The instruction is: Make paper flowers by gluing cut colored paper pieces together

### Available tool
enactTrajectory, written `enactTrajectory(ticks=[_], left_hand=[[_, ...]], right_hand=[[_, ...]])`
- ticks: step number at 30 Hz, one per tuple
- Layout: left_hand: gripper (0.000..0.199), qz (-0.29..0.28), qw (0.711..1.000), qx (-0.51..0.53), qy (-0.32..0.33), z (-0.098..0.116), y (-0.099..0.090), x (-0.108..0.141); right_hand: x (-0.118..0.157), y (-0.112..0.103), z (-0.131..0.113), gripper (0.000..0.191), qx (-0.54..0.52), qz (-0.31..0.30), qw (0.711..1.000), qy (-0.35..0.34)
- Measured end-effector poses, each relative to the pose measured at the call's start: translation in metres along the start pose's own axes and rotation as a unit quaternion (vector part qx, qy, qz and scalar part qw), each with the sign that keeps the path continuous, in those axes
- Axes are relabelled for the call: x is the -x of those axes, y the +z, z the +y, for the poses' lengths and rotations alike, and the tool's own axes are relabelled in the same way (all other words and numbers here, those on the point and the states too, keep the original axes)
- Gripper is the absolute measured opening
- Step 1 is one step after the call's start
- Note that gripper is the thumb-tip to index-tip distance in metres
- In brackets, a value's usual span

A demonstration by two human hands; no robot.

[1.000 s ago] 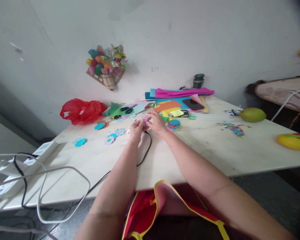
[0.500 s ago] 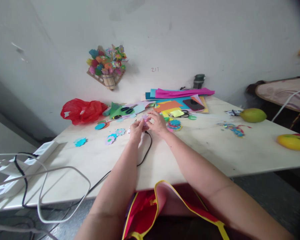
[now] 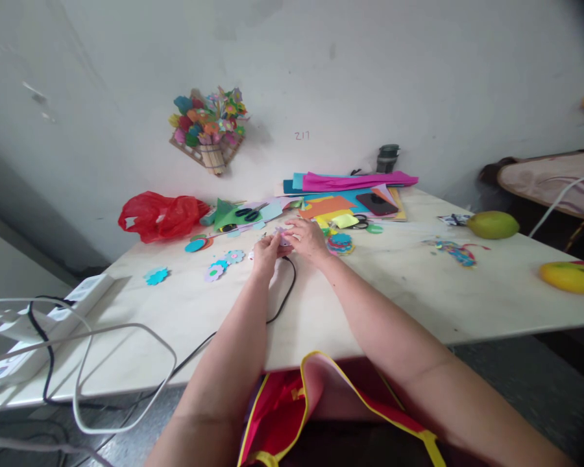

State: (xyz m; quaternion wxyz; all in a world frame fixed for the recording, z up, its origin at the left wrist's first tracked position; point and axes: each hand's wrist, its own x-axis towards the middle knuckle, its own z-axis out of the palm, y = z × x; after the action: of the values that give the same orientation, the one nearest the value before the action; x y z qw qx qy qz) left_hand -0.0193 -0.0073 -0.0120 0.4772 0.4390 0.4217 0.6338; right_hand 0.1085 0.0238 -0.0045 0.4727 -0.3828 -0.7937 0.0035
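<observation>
Near the middle of the table, my left hand (image 3: 267,251) pinches a small light purple paper piece (image 3: 283,237). Fingers of my right hand (image 3: 305,239) close on the same piece from the right, and they partly cover it. A black cable (image 3: 288,292) runs from just below the hands toward the front edge. To the left lie a purple paper flower (image 3: 215,272) with a green centre and a light blue one (image 3: 234,257). Right of my right hand sits a stack of blue and coloured paper rounds (image 3: 340,243).
A red plastic bag (image 3: 160,217), dark scissors (image 3: 250,211), a phone (image 3: 377,203) and coloured sheets (image 3: 328,206) lie at the back. A power strip (image 3: 85,295) with looping cables is at left. Yellow-green fruit (image 3: 493,224) lies at right.
The fingers of my right hand have lowered and flattened over the purple piece. My left hand has barely moved.
</observation>
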Motion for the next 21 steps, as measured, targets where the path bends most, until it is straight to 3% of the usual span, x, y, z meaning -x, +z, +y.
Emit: enactTrajectory(ticks=[7,21], left_hand=[[0.044,-0.002,1.0,-0.022,0.015,-0.001,0.001,0.0],[0.046,-0.002,0.999,-0.04,0.035,-0.005,-0.001,-0.003]], right_hand=[[-0.001,-0.006,-0.004,0.02,0.058,-0.028,0.998,-0.028],[-0.001,-0.013,-0.01,0.026,0.078,-0.055,0.993,-0.061]])
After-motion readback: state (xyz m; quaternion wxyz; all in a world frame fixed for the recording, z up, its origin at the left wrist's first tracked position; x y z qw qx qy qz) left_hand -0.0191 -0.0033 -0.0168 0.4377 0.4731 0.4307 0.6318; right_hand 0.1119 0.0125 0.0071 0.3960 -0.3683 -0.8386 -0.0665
